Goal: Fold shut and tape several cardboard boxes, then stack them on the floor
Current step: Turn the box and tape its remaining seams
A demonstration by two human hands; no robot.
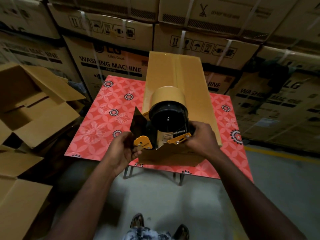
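Just above box (180,73) near edge: dispenser (167,116).

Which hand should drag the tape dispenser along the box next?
Right, likely: the right hand is wrapped around the tape dispenser at its back; the left hand only pinches the front, over the box.

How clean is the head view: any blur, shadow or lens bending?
Head view: tape dispenser and cardboard box sharp, well lit; stacked cartons toward the edges blurred and bowed by the wide lens; open boxes at left partly in shadow.
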